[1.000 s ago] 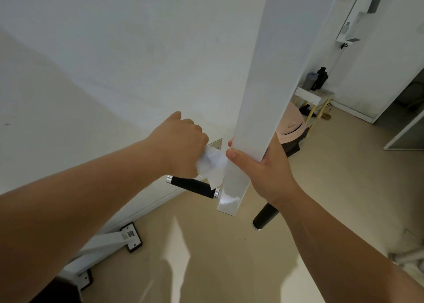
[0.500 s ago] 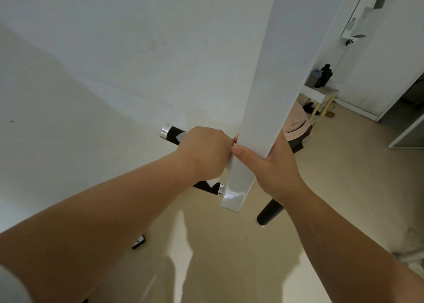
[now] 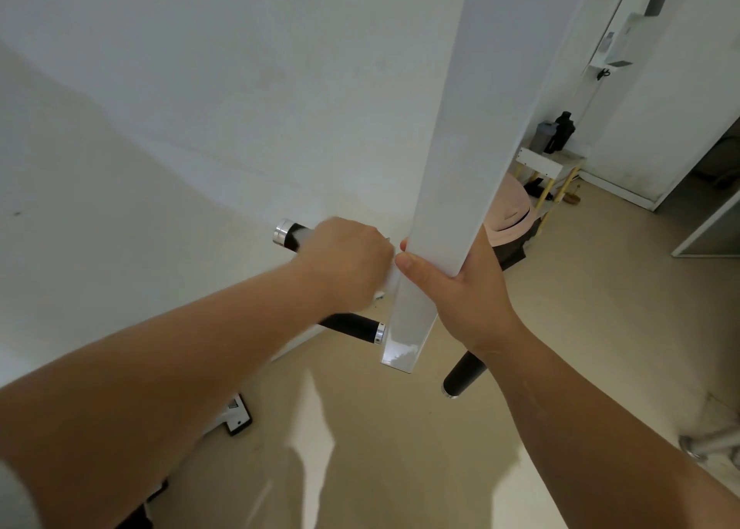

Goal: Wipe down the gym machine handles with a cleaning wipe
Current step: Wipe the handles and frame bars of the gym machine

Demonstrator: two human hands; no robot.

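A white square bar [image 3: 460,160] of the gym machine hangs down through the middle of the view. My right hand [image 3: 464,288] grips it near its lower end. Black handles with silver end caps stick out from the bar. My left hand [image 3: 348,264] is closed around the upper left handle [image 3: 288,235], with a white cleaning wipe [image 3: 390,278] pressed under the fingers; only a corner of the wipe shows. A lower left handle [image 3: 356,328] sits beneath my forearm. Another black handle [image 3: 462,374] points down to the right of the bar.
A white wall runs along the left. The machine's base foot [image 3: 236,416] lies on the beige floor below. Behind the bar are a pink bin [image 3: 510,220], a small shelf [image 3: 548,164] with dark bottles, and white doors at the right.
My left hand moved up from the lower handle to the upper left handle with the wipe, and now covers most of it. My right hand has kept its hold on the bar.
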